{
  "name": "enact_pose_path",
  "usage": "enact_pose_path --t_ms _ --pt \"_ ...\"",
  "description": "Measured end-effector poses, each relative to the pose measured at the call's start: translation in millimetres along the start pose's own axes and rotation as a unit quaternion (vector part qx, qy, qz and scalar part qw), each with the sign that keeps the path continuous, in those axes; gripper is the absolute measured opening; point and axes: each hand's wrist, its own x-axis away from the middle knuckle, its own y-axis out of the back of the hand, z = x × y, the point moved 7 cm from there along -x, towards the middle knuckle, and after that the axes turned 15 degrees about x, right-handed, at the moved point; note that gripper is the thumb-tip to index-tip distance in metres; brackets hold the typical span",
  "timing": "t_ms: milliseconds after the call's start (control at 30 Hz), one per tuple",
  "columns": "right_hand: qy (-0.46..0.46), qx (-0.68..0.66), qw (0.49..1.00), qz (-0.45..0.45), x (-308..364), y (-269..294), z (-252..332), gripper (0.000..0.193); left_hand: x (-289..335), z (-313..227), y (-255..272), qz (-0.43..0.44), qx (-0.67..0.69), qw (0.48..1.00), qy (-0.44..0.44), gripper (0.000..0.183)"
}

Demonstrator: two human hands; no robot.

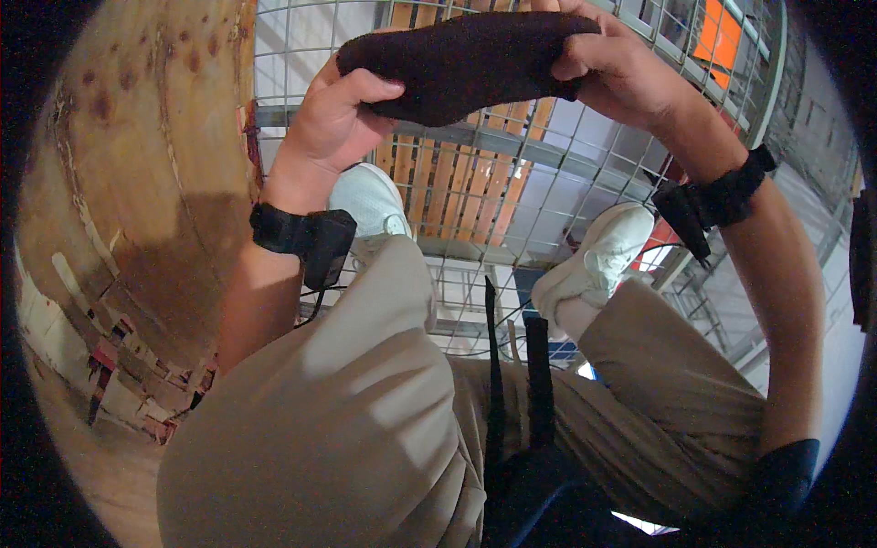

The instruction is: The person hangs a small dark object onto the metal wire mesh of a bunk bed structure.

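A dark, nearly black sock [466, 68] is stretched sideways between my two hands near the top of the view. My left hand [338, 119] is closed on its left end, with the thumb on the near face. At the other end my right hand [621, 68] pinches it, thumb in front and some fingers behind. The sock covers part of the fingers of both hands. It is held up over a metal wire grid [575, 146]. A black strap with a small box sits on each wrist.
Under my hands and legs runs the wire grid, with wooden slats [448, 183] below it. My white shoes [603, 251] rest on or over the grid. A worn wooden panel [137, 183] stands at the left. An orange sheet [719, 41] shows at the upper right.
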Motion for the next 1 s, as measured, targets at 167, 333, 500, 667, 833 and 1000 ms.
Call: enact_pose_path --t_ms 167,333,500,667,833,1000 --pt "-0.057 -0.027 0.997 -0.033 5 -9 13 0.024 -9 -6 -19 0.024 0.029 0.999 0.014 0.041" --pt "-0.02 -0.095 0.993 0.063 -2 -39 25 0.021 -8 -1 18 -0.04 0.046 0.998 -0.001 0.056" --pt "-0.007 -0.108 0.989 0.102 0 -47 28 0.023 -35 25 1 0.019 0.241 0.967 0.083 0.054" --pt "-0.002 -0.036 0.995 0.092 -2 -39 24 0.026 -18 -3 -9 -0.033 -0.147 0.98 -0.131 0.048" --pt "-0.012 -0.025 0.996 0.088 -2 -32 15 0.024 -14 15 12 -0.109 -0.165 0.967 -0.159 0.042" --pt "-0.041 0.023 0.997 0.054 -1 -26 6 0.025 -14 17 -24 -0.056 -0.294 0.932 -0.206 0.04"
